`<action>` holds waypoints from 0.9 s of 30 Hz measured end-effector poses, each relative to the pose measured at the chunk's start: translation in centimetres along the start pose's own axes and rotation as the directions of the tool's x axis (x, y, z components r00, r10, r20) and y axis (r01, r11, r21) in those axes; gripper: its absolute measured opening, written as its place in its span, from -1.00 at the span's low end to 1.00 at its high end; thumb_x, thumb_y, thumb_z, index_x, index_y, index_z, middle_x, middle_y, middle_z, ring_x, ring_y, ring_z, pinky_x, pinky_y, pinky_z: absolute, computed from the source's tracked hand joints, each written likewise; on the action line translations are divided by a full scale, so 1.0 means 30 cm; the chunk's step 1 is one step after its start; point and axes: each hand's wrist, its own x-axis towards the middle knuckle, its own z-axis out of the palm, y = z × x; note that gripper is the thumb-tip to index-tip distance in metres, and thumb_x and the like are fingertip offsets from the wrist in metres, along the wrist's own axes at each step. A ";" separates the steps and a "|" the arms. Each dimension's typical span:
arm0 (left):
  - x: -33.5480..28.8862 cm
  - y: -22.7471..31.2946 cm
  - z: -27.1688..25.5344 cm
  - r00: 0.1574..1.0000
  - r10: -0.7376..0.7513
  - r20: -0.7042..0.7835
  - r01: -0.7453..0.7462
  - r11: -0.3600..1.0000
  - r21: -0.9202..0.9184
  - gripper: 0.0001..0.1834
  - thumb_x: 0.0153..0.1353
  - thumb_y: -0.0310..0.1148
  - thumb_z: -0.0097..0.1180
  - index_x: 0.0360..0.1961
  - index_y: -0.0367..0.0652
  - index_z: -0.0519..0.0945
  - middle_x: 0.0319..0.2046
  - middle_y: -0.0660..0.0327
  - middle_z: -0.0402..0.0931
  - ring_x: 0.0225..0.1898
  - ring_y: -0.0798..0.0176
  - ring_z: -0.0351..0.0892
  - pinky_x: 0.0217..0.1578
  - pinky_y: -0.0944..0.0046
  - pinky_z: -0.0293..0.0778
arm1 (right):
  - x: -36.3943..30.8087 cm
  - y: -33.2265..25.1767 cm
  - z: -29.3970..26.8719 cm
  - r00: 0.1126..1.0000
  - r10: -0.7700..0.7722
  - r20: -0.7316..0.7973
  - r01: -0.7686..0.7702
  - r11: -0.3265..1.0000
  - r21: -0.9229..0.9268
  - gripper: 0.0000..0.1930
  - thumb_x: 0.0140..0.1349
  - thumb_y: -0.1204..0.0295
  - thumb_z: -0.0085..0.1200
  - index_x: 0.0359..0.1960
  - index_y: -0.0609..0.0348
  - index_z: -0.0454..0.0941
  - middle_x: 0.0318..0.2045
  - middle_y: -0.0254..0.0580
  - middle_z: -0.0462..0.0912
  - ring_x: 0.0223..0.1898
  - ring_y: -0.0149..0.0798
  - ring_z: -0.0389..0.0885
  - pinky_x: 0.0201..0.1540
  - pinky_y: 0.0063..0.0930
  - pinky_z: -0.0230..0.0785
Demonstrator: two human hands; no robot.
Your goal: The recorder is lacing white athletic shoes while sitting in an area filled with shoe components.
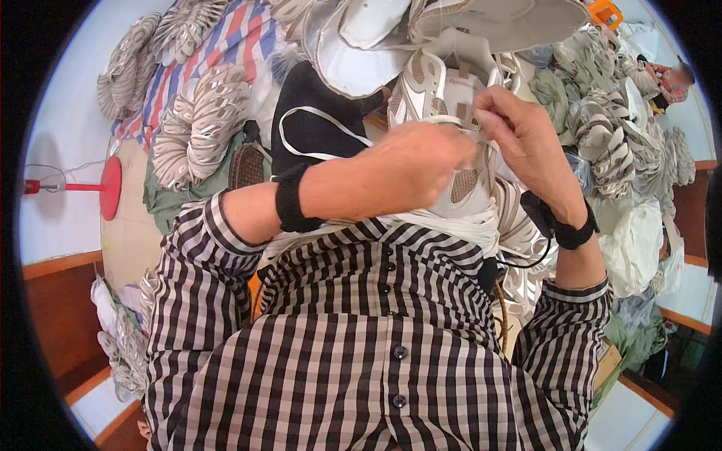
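White and tan, with mesh panels, a shoe upper [460,98] lies at one o'clock from the middle of the view, its toe end turned toward the wearer and its tongue partly showing between the two hands. The left hand [410,165] reaches across toward two o'clock, its fingers bunched over the eyelet area; motion blur hides whether they pinch anything. The right hand [526,139] comes in from the other side, thumb and forefinger curled close together beside the tongue; whether a cord lies between them cannot be told.

A white lace [308,110] loops over black fabric [312,83] toward eleven o'clock, its lower run passing toward the left forearm. Pale cords [474,218] lie across the lap below the toe. At twelve o'clock, larger white shoe pieces [361,68] overhang the work. A bundle of uppers [199,124] sits at ten o'clock, another cluster of uppers [617,135] at two, and a white plastic bag [632,244] at three.

Threading or tightening the lace through the eyelets looks like the step in hand. The next move seems to call for a firm fingertip grip on the lace end, with the other hand steadying the eyelet edge.
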 end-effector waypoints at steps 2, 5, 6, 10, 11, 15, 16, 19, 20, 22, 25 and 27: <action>-0.013 -0.005 -0.025 0.998 -0.053 0.020 0.052 0.997 0.065 -0.87 0.03 -0.53 0.04 -0.37 -0.24 0.39 -0.45 0.03 0.44 -0.41 -0.11 0.49 -0.43 0.03 0.41 | -0.014 0.004 -0.015 0.999 0.033 0.009 -0.033 0.999 0.005 -0.90 0.18 0.49 0.04 -0.35 0.27 0.43 -0.57 0.02 0.49 -0.52 0.01 0.47 -0.42 -0.31 0.32; -0.049 -0.031 -0.065 0.998 -0.057 0.034 0.046 0.964 0.263 -0.85 0.04 -0.55 0.05 -0.32 -0.22 0.41 -0.45 0.07 0.45 -0.45 -0.07 0.52 -0.49 0.08 0.44 | -0.045 0.022 -0.020 0.999 0.039 -0.008 -0.039 0.999 0.010 -0.88 0.16 0.48 0.07 -0.37 0.30 0.45 -0.54 -0.04 0.50 -0.51 -0.11 0.47 -0.39 -0.37 0.32; -0.053 -0.040 -0.071 0.998 -0.057 0.034 0.046 0.964 0.262 -0.85 0.04 -0.55 0.05 -0.32 -0.22 0.41 -0.45 0.07 0.45 -0.45 -0.07 0.52 -0.49 0.08 0.44 | -0.058 0.030 -0.017 0.999 0.013 -0.037 -0.013 1.000 0.007 -0.87 0.14 0.48 0.09 -0.37 0.30 0.45 -0.53 -0.07 0.51 -0.49 -0.17 0.48 -0.38 -0.39 0.32; -0.047 -0.062 -0.082 0.998 0.042 0.037 -0.050 0.965 0.257 -0.87 0.03 -0.52 0.09 -0.35 -0.21 0.45 -0.47 0.09 0.45 -0.47 -0.05 0.52 -0.51 0.09 0.45 | -0.100 0.062 -0.008 0.999 0.024 -0.046 -0.026 0.999 -0.041 -0.87 0.12 0.50 0.10 -0.37 0.31 0.45 -0.48 -0.08 0.53 -0.45 -0.15 0.47 -0.33 -0.39 0.33; -0.043 -0.064 -0.079 0.997 0.061 0.054 -0.074 0.957 0.281 -0.87 0.02 -0.51 0.10 -0.36 -0.21 0.46 -0.48 0.10 0.45 -0.47 -0.04 0.52 -0.51 0.09 0.45 | -0.106 0.072 0.003 0.998 0.014 -0.054 -0.015 1.000 -0.023 -0.87 0.10 0.51 0.10 -0.38 0.31 0.44 -0.48 -0.09 0.52 -0.45 -0.14 0.47 -0.32 -0.39 0.33; -0.019 -0.042 -0.079 0.993 0.113 0.019 -0.113 0.951 0.287 -0.89 0.01 -0.50 0.11 -0.40 -0.20 0.46 -0.52 0.13 0.44 -0.50 0.00 0.52 -0.55 0.12 0.45 | -0.113 0.066 0.016 0.998 0.007 -0.070 -0.011 0.998 -0.063 -0.87 0.09 0.53 0.10 -0.40 0.31 0.41 -0.50 -0.11 0.48 -0.44 -0.14 0.48 -0.30 -0.38 0.33; -0.012 -0.031 -0.073 0.993 0.115 -0.014 -0.105 0.943 0.317 -0.89 0.01 -0.51 0.12 -0.40 -0.19 0.46 -0.53 0.16 0.43 -0.53 0.04 0.52 -0.57 0.15 0.44 | -0.117 0.063 0.013 0.997 0.011 -0.071 -0.016 0.998 -0.065 -0.87 0.09 0.53 0.10 -0.40 0.31 0.41 -0.50 -0.11 0.48 -0.44 -0.14 0.48 -0.30 -0.38 0.33; 0.006 -0.050 -0.045 0.981 0.147 -0.123 -0.085 0.910 0.406 -0.88 0.00 -0.51 0.14 -0.40 -0.16 0.47 -0.56 0.20 0.42 -0.58 0.12 0.51 -0.63 0.21 0.42 | -0.116 0.069 0.016 0.996 0.073 -0.049 -0.072 0.997 0.012 -0.88 0.11 0.54 0.09 -0.41 0.29 0.40 -0.50 -0.23 0.48 -0.45 -0.30 0.48 -0.31 -0.44 0.34; 0.009 -0.061 -0.036 0.961 0.190 -0.199 -0.078 0.882 0.464 -0.88 0.00 -0.51 0.14 -0.40 -0.15 0.47 -0.58 0.22 0.41 -0.61 0.16 0.50 -0.65 0.23 0.40 | -0.117 0.063 0.015 0.985 0.174 -0.014 -0.165 0.952 0.256 -0.90 0.13 0.54 0.09 -0.39 0.26 0.41 -0.50 -0.31 0.48 -0.45 -0.40 0.46 -0.32 -0.51 0.33; 0.025 -0.100 -0.023 0.942 0.221 -0.251 -0.071 0.866 0.495 -0.87 -0.01 -0.51 0.15 -0.39 -0.15 0.48 -0.59 0.22 0.40 -0.62 0.18 0.49 -0.66 0.24 0.40 | -0.114 0.043 0.008 0.964 0.264 0.045 -0.252 0.841 0.479 -0.91 0.16 0.54 0.08 -0.37 0.23 0.42 -0.49 -0.39 0.48 -0.45 -0.50 0.44 -0.34 -0.58 0.32; 0.026 -0.121 -0.003 0.916 0.236 -0.324 -0.027 0.843 0.537 -0.84 -0.03 -0.52 0.16 -0.36 -0.15 0.50 -0.61 0.22 0.41 -0.63 0.19 0.49 -0.66 0.25 0.40 | -0.100 0.024 -0.007 0.950 0.310 0.031 -0.262 0.741 0.619 -0.92 0.20 0.53 0.07 -0.31 0.20 0.43 -0.46 -0.50 0.47 -0.44 -0.63 0.40 -0.36 -0.69 0.28; 0.030 -0.118 0.001 0.911 0.227 -0.343 -0.005 0.839 0.544 -0.82 -0.03 -0.52 0.15 -0.34 -0.15 0.51 -0.61 0.22 0.42 -0.63 0.18 0.49 -0.65 0.24 0.41 | -0.104 0.035 -0.019 0.959 0.283 0.000 -0.222 0.753 0.620 -0.91 0.21 0.52 0.07 -0.28 0.19 0.44 -0.47 -0.51 0.46 -0.46 -0.64 0.38 -0.39 -0.72 0.24</action>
